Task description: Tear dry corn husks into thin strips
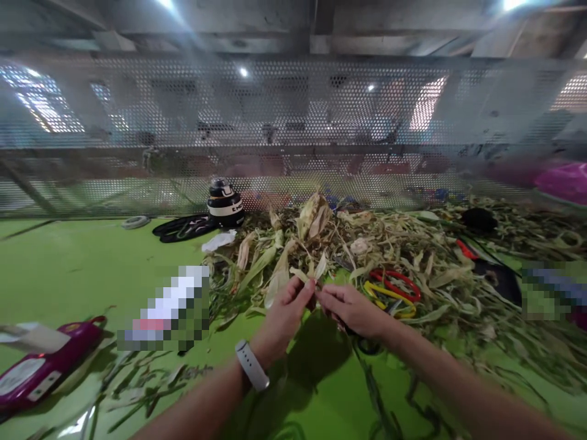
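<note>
My left hand (288,307) and my right hand (351,310) meet in front of me over a green table (68,269). Both pinch a pale dried leaf strip (308,273) between fingers and thumbs, its tips sticking up above them. A white band sits on my left wrist. Just beyond the hands lies a big heap of dried husks and leaves (367,244). Red and yellow loops (392,287) lie on the heap next to my right hand.
A black-and-white helmet-like object (224,205) and black straps (183,227) lie at the back left. A magenta pouch (41,366) sits at the near left. Loose leaf scraps litter the near table. A perforated metal screen (293,122) stands behind the table.
</note>
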### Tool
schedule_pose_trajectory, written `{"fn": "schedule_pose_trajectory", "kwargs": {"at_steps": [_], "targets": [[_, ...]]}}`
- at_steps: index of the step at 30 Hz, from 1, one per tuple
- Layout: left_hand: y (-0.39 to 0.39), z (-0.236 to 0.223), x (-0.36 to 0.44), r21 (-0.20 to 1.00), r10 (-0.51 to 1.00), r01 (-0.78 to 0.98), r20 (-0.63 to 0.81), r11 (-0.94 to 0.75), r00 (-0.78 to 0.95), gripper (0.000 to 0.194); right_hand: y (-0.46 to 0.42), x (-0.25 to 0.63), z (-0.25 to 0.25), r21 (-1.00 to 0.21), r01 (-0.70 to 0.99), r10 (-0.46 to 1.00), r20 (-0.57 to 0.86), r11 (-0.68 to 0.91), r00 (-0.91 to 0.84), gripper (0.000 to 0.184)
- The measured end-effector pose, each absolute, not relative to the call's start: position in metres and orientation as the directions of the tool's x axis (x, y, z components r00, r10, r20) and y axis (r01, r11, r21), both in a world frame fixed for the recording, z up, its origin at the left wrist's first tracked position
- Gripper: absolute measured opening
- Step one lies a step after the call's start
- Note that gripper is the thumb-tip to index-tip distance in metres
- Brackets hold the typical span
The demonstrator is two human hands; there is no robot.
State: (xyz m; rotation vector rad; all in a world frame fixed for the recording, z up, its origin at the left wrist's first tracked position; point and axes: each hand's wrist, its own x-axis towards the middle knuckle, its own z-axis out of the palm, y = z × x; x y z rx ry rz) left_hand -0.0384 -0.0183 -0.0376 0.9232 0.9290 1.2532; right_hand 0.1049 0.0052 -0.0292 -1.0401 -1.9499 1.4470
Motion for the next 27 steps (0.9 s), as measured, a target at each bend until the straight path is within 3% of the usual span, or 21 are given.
{"fn": "schedule_pose_trajectory", "kwargs": {"at_steps": [4, 7, 10, 13, 17, 21, 27], "targets": [[-0.020, -0.037, -0.036, 0.933, 0.994, -0.343, -0.107, 0.112, 0.034, 0.026, 0.008, 0.110, -0.029, -0.928, 0.272, 0.790, 0.039, 0.256, -0.612, 0.038], [-0.020, -0.037, -0.035, 0.876, 0.983, -0.447, -0.176, 0.180, 0.052, 0.022, 0.011, 0.113, -0.031, -0.970, 0.212, 0.824, -0.022, 0.120, -0.567, 0.037], [-0.019, -0.036, -0.036, 0.802, 0.978, -0.562, -0.202, 0.201, 0.061, 0.022, 0.013, 0.114, -0.033, -0.999, 0.008, 0.892, -0.035, -0.035, -0.451, 0.037], [-0.019, -0.037, -0.037, 0.777, 0.970, -0.586, -0.234, 0.229, 0.068, 0.021, 0.011, 0.113, -0.035, -0.993, -0.110, 0.924, 0.003, -0.043, -0.383, 0.028], [-0.022, -0.041, -0.035, 0.840, 0.979, -0.505, -0.189, 0.200, 0.075, 0.023, 0.004, 0.102, -0.038, -1.000, -0.010, 0.873, 0.022, 0.020, -0.487, 0.024], [-0.022, -0.042, -0.031, 0.905, 0.993, -0.408, -0.107, 0.119, 0.053, 0.020, -0.002, 0.092, -0.043, -0.998, -0.028, 0.814, 0.057, 0.050, -0.578, 0.027], [-0.017, -0.038, -0.035, 0.896, 0.985, -0.409, -0.161, 0.174, 0.068, 0.020, -0.001, 0.097, -0.047, -0.993, 0.111, 0.775, -0.104, -0.044, -0.623, 0.031]]}}
